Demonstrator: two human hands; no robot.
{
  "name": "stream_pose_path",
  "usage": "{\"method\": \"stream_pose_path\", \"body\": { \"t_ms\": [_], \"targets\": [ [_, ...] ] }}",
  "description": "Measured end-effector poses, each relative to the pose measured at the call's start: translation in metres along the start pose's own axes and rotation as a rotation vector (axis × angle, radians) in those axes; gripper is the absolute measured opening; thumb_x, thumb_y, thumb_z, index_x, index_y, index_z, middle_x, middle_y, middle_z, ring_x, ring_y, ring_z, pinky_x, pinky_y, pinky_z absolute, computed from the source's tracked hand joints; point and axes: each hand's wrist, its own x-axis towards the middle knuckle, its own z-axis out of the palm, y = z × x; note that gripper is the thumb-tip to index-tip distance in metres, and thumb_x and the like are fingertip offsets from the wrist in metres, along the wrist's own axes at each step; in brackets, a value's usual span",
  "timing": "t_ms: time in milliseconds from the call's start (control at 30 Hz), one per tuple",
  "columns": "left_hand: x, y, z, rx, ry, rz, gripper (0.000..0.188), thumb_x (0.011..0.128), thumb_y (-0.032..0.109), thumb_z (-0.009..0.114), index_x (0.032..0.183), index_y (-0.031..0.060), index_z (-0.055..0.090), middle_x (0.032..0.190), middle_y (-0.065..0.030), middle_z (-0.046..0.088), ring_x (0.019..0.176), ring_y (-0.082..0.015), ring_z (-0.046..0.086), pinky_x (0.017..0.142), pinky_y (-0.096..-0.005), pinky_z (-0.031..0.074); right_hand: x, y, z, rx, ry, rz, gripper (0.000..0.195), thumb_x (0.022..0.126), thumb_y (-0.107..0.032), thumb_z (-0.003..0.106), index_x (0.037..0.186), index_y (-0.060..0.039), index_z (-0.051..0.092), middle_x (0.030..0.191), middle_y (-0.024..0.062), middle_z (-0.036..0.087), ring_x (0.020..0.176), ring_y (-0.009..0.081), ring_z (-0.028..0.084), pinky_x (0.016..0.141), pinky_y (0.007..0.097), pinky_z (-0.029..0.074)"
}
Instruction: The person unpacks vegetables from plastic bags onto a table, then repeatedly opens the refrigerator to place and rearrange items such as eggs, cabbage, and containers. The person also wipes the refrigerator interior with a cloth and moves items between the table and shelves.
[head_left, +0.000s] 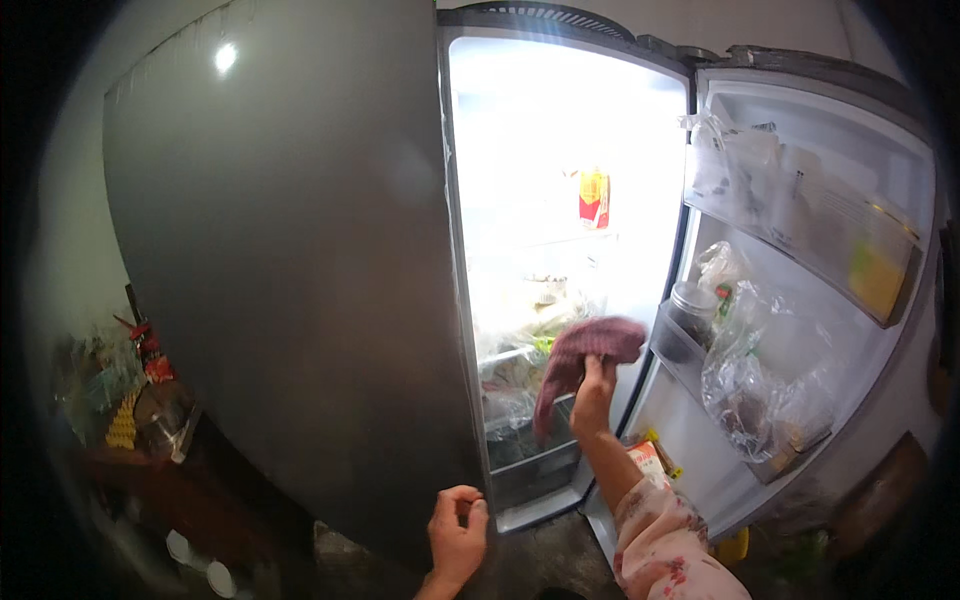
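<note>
My right hand (594, 397) reaches up before the lit inside of a refrigerator (525, 150), gripping a dark pink cloth (592, 341) that drapes down to the left. Low in the view, my left hand (457, 532) is near the edge of the closed grey refrigerator door (300, 262), its fingers curled; whether it holds anything cannot be told. Behind the cloth, bagged food and greens (544, 343) lie on the lower shelves. A red and yellow carton (594, 199) stands on an upper shelf, which is washed out by glare.
The right door (697, 225) is swung out, its racks holding plastic bags (750, 375), a lidded jar (691, 311) and a yellow package (874, 281). An orange and white package (646, 459) sits lower in that door. At far left, a brown table (180, 495) bears a pot (161, 420) and several items.
</note>
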Motion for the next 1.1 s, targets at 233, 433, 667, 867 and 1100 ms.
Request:
{"method": "stream_pose_path", "body": {
  "t_ms": [233, 433, 667, 867, 1100],
  "targets": [
    [0.087, 0.029, 0.054, 0.090, -0.200, 0.242, 0.018, 0.084, 0.007, 0.062, 0.101, 0.0042, 0.056, 0.090, -0.0079, 0.062, 0.070, -0.0177, 0.062, 0.063, -0.0298, 0.050, 0.180, -0.029, 0.088, -0.525, -0.182, -0.769, 0.030, 0.096, -0.019, 0.047, 0.114, 0.0037, 0.051, 0.108, 0.0166, 0.055, 0.097, 0.0256, 0.052, 0.088, 0.0380, 0.040],
    [0.146, 0.034, 0.094, 0.175, -0.226, 0.392, 0.024, 0.085, 0.011, 0.063, 0.107, 0.0045, 0.056, 0.094, -0.0121, 0.060, 0.070, -0.0230, 0.063, 0.062, -0.0331, 0.050, 0.312, -0.009, 0.124, -1.587, -0.936, 0.220, 0.054, 0.078, -0.045, 0.052, 0.123, -0.0162, 0.056, 0.137, 0.0210, 0.040, 0.121, 0.0361, 0.044, 0.098, 0.0504, 0.035],
    [0.206, 0.026, 0.136, 0.085, -0.202, 0.359, 0.022, 0.085, 0.009, 0.063, 0.105, 0.0045, 0.057, 0.092, -0.0114, 0.060, 0.069, -0.0227, 0.063, 0.061, -0.0321, 0.049, 0.319, 0.065, 0.154, -1.546, -0.846, -0.108, 0.059, 0.087, -0.059, 0.038, 0.130, -0.0206, 0.051, 0.138, 0.0159, 0.045, 0.126, 0.0388, 0.041, 0.104, 0.0459, 0.032],
    [0.235, 0.028, 0.171, -0.031, -0.237, 0.234, 0.020, 0.083, 0.008, 0.065, 0.102, 0.0028, 0.060, 0.095, -0.0118, 0.063, 0.079, -0.0219, 0.064, 0.070, -0.0310, 0.050, 0.295, 0.103, 0.183, -1.037, -1.521, -0.538, 0.047, 0.094, -0.047, 0.038, 0.132, -0.0213, 0.050, 0.139, 0.0122, 0.045, 0.128, 0.0336, 0.041, 0.107, 0.0445, 0.030],
    [0.238, 0.035, 0.155, -0.001, -0.228, 0.170, 0.018, 0.086, 0.011, 0.061, 0.102, 0.0023, 0.059, 0.089, -0.0146, 0.062, 0.080, -0.0276, 0.061, 0.073, -0.0342, 0.049, 0.387, 0.056, 0.189, -1.480, -1.515, -0.076, 0.053, 0.091, -0.043, 0.040, 0.138, -0.0178, 0.042, 0.145, 0.0088, 0.037, 0.134, 0.0280, 0.033, 0.109, 0.0410, 0.028]
  ]
}}
